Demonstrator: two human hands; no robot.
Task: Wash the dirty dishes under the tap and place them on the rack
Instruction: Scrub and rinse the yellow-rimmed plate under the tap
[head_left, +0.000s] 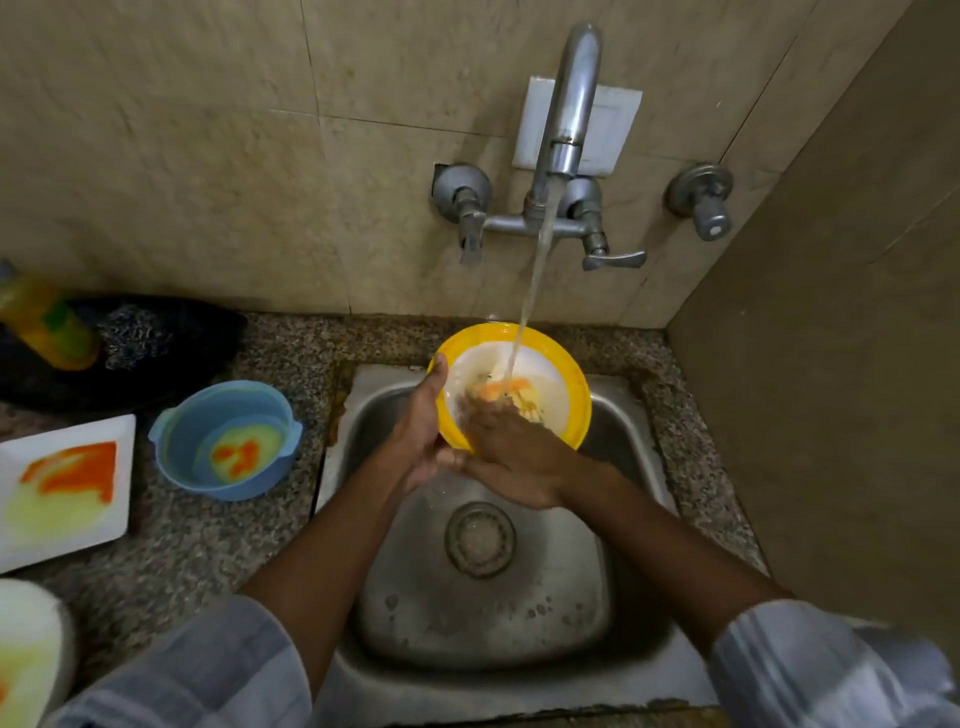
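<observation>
Yellow plate under the running tap, three dirty dishes queued on the left

Water is pouring from the tap (563, 119) straight onto your yellow-rimmed plate (563, 364), which you're holding tilted over the steel sink (483, 613). Its white middle has orange and yellowish food smears on it, right where the stream lands.

Your left hand (421, 431) grips the plate's left edge, thumb up along the rim and fingers curled behind it. Your right hand (511, 457) lies on the plate's face with the fingers stretched out fairly flat against the smears; they're blurred, so I can't tell more than that. It isn't gripping anything.

Over on the granite counter (208, 551) to your left:
- blue bowl (228, 436) with little side handles, holding a pale yellow-green puddle with orange blobs
- white rectangular plate (62, 488) just beside it, smeared orange and yellow-green
- another white dish (26, 660) at the bottom left corner, cut off by the frame, with similar yellowish mess

Back near the wall there's a yellow bottle (44, 322) lying next to a steel scrubber (130, 332) on something dark.
</observation>
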